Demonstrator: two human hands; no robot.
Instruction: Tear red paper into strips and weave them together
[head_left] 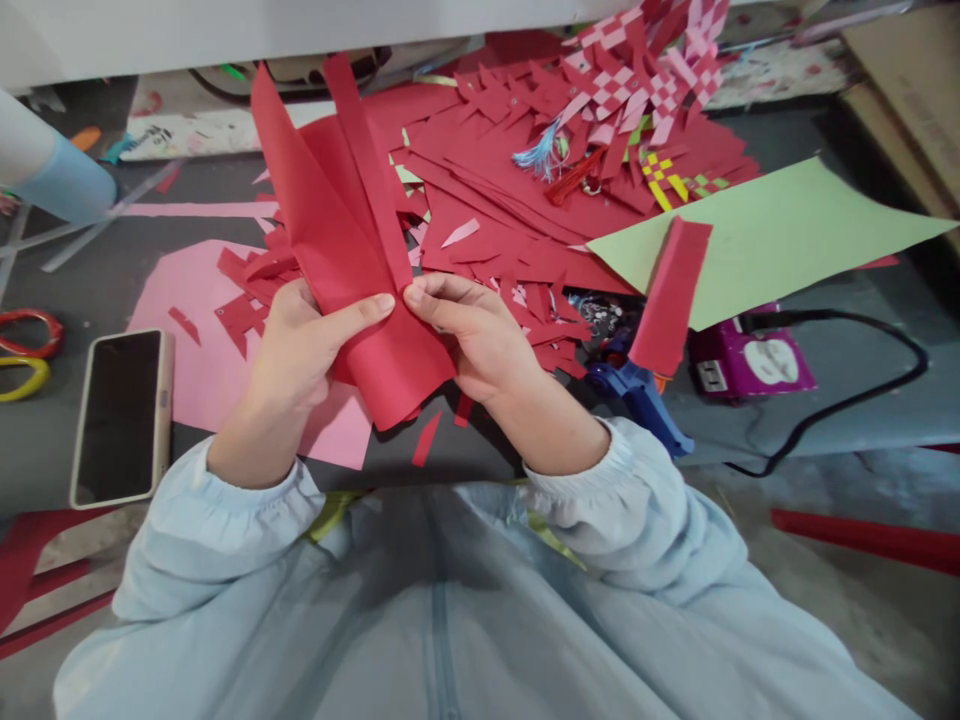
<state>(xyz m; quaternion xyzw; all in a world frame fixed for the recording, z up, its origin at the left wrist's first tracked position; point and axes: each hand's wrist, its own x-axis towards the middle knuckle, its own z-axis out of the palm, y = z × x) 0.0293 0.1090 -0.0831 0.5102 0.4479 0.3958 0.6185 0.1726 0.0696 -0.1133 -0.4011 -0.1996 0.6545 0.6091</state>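
Observation:
Between my two hands is a sheet of red paper (341,225), rolled over on itself, with a narrow strip folded along one side. My left hand (300,340) grips its left side, the thumb lying flat on the front face. My right hand (480,335) pinches the folded strip near the middle, thumb and forefinger close to the left thumb. The other right fingers are partly behind the paper. Beneath the held sheet lie pink paper (195,290) and red paper scraps (247,310).
Woven red-and-pink paper pieces (615,90) heap at the back. Light green paper (780,230) lies right, near a folded red strip (671,295), a blue glue gun (637,390) and a purple power adapter (750,355). A phone (120,415) and scissors (30,340) lie left.

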